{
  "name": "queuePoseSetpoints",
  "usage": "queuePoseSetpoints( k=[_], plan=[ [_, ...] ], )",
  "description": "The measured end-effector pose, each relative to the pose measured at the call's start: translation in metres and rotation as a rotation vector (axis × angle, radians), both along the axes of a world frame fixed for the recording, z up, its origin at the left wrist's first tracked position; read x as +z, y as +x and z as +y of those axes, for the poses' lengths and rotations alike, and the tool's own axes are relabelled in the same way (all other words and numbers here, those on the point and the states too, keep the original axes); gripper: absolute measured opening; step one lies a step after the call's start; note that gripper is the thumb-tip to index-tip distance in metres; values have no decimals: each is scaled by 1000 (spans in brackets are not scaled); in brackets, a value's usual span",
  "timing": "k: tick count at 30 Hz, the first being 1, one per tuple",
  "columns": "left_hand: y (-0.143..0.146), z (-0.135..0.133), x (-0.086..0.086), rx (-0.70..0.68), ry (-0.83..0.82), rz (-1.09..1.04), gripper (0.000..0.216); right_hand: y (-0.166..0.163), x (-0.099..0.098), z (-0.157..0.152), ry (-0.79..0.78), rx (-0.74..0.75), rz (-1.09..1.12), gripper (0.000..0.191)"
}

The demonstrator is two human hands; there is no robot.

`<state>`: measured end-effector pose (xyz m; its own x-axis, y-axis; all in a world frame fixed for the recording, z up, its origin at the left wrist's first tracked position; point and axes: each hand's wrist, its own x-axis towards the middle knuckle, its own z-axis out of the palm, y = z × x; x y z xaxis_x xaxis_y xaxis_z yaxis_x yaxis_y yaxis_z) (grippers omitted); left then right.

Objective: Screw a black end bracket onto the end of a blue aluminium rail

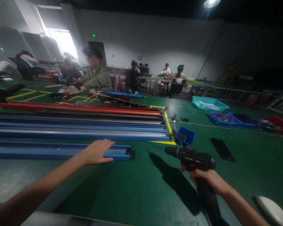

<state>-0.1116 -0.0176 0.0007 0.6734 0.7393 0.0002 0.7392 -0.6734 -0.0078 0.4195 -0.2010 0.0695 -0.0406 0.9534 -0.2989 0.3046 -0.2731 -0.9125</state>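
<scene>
Right grip clamps the handle of the drill over the surface; my left grip lies spread flat on the blue rail by the near edge. I judge the bit could skid toward those fingers if the rail shifts.

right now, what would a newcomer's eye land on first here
The black cordless drill gripped in the right hand at lower right, pointing left over the green table. Next, the left hand lying flat on the end of a blue rail, with a stack of long red, grey and blue rails lined up behind it.
</scene>
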Motion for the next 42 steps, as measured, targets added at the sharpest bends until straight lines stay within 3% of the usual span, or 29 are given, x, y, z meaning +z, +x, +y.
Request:
queuePoseSetpoints(
  k=[4,6,12,13,17,21,25,33,42],
  plan=[
    [-15,5,-5,24,3,-6,73,0,4,-35,44,-24,-270,43],
    [-13,7,-4,20,-6,-3,71,-4,2,-46,153,-81,-389,35],
    [-3,7,-2,6,-18,-15,71,-3,-6,-55,381,105,-625,18],
    [-2,6,-2,3,-19,-18,71,0,-9,-55,400,152,-665,19],
    [3,3,-1,-3,-30,-21,75,14,-33,-54,416,231,-960,68],
    [5,3,-1,20,-35,-15,78,19,-53,-53,442,303,-1176,66],
    [5,4,0,23,-51,8,80,18,-57,-51,510,340,-1250,58],
    [4,4,3,12,-61,28,79,13,-45,-33,452,385,-1281,51],
    [16,-3,8,18,-72,43,81,14,-20,-9,222,453,-998,48]
  ],
)
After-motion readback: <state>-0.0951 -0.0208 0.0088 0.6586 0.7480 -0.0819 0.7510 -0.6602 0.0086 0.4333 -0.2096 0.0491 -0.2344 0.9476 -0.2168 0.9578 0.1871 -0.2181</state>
